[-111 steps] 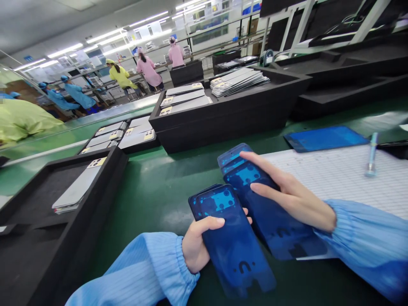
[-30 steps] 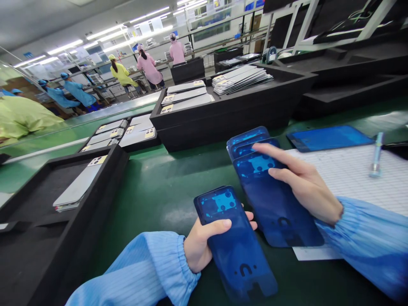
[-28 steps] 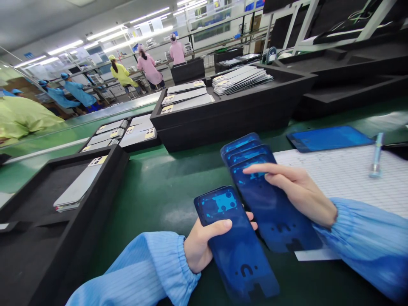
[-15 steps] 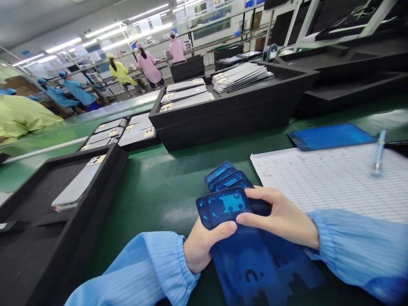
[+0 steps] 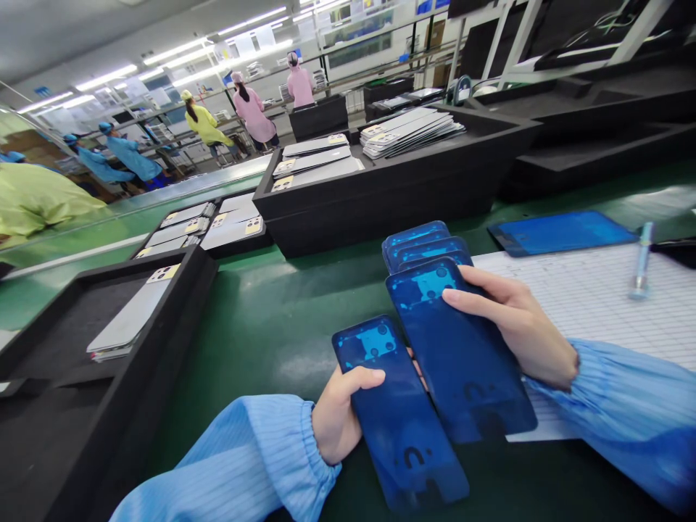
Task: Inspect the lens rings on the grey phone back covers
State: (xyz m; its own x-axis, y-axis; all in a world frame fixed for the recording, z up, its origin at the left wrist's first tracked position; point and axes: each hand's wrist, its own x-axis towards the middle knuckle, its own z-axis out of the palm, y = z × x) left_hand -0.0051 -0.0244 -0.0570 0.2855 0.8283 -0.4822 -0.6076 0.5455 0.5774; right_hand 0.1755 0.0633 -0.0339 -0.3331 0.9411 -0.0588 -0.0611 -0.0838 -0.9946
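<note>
Blue phone back panels (image 5: pixel 405 428), with a lighter camera area near the top, are gripped by my left hand (image 5: pixel 342 413); its thumb lies across the front and its fingers reach behind. My right hand (image 5: pixel 516 322) pinches a fanned stack of similar blue back panels (image 5: pixel 462 348) by the upper right edge, thumb over the camera area. This stack sits higher and to the right, its lower left edge close to the left-hand panel. How many panels each hand holds I cannot tell.
A printed sheet (image 5: pixel 598 304) lies right, with a pen (image 5: pixel 642 261) on it and a blue panel (image 5: pixel 565 232) beyond. Black trays (image 5: pixel 380 203) with pale panels stand ahead; another black tray (image 5: pixel 135 377) is at left. Several people work in the background.
My right hand has moved up and right with the fanned stack, parting it from the panel in my left hand. The left hand stays nearly in place.
</note>
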